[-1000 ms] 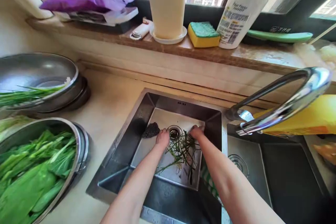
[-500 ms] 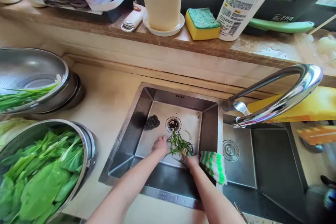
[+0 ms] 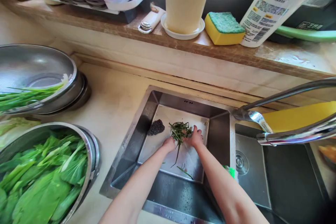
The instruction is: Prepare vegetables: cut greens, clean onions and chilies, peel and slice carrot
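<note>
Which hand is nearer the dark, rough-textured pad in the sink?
Left. Left hand is just right of the dark pad; right hand is farther right, beyond the tangled green stalks.

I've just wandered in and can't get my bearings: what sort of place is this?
Most likely a kitchen: there is a metal sink with a curved faucet, and leafy greens in a metal bowl on the counter.

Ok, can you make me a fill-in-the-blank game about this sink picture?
The stalks between the left hand and right hand are coloured ____.
In the sink, the dark scrubber lies nearer the ____ hand.
The sponge on the windowsill has a green top and ____ sides.
The bottle beside the sponge says "Fruit ____".
Missing words: green; left; yellow; Fresh.
</note>
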{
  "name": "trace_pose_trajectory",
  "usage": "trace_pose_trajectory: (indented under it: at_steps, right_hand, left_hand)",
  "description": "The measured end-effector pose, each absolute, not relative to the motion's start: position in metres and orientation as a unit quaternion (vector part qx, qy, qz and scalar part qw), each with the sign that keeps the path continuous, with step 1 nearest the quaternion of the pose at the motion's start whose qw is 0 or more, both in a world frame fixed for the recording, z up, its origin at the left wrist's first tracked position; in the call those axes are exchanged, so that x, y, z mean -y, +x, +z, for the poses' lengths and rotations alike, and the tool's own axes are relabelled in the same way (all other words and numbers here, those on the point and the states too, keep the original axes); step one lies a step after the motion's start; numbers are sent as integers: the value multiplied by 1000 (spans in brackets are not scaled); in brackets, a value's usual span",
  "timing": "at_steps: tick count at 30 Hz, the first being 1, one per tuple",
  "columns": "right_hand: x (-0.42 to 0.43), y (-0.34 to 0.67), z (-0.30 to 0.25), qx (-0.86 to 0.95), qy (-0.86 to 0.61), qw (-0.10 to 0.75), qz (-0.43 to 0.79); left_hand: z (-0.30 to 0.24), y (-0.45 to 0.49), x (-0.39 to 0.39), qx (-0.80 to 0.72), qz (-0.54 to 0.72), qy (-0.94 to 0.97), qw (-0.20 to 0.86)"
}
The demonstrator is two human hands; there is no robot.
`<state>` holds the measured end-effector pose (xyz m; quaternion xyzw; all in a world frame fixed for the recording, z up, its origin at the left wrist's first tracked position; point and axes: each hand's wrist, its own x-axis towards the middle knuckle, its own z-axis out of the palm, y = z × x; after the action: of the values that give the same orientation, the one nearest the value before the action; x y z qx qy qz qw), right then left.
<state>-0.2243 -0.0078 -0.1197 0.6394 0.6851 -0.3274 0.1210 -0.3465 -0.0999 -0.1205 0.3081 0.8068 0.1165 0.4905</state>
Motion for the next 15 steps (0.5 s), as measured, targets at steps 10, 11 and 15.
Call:
trace_pose_trajectory:
  at_steps: [10,11,15]
  right_hand:
    - [35,-277,-144,-819,459,214,-271]
    - [34,-275,-145,-822,447,214,-279]
    - [17,-267,-148,-835,402,211,-311]
  left_hand:
    - [4,-342,170,-716,120,429,537]
    - [16,-339,180,-704,157,426,546]
    - [43,-330,225,-716,262,354,541]
